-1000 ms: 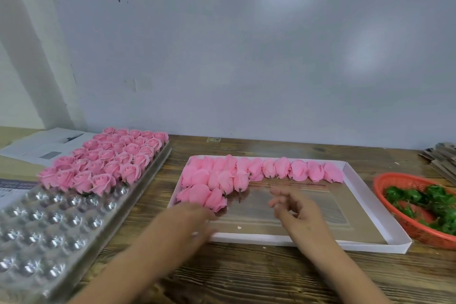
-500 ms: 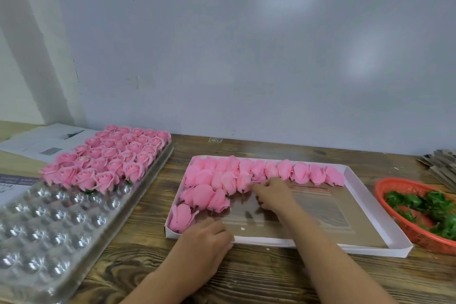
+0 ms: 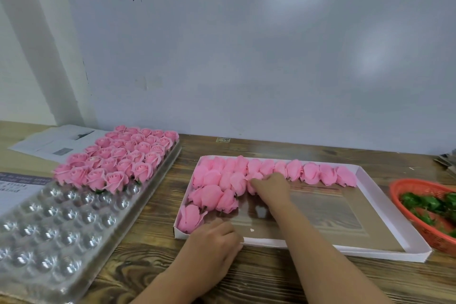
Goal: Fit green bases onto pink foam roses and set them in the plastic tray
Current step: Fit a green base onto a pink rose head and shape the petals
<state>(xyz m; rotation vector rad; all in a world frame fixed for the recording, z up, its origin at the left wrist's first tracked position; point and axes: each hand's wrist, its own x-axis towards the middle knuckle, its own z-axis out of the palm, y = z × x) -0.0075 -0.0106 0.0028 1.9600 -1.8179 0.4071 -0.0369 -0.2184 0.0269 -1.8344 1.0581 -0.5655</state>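
Since the frame 0.5 s earlier, little change is noted: the left hand [image 3: 212, 244] has stayed at the near edge of the white box [image 3: 392, 253], and the right hand [image 3: 272, 186] has stayed among the loose roses [image 3: 214, 186], with its fingers now closer round 1 of them. Compared with 1.0 s earlier, the right hand has been moved farther into the box.

The left hand is seen knuckles up, fingers curled loosely over the near rim of the box, just beside the nearest loose rose [image 3: 190, 218]; whether the rim is gripped or only rested on cannot be told. The right forearm is laid diagonally across the bare box floor, and the fingers are curled round a pink rose [image 3: 253, 181] in the second row.

The loose roses are packed against the left and far walls of the box; the right and near parts of its floor are left bare. On the worktop [image 3: 160, 207], the plastic tray [image 3: 49, 237] is placed to the left, its far rows filled with finished roses [image 3: 118, 158], its near cups unfilled. At the right edge, green bases [image 3: 429, 205] are held in an orange basket [image 3: 409, 186]. Papers [image 3: 56, 140] are noted at the far left.
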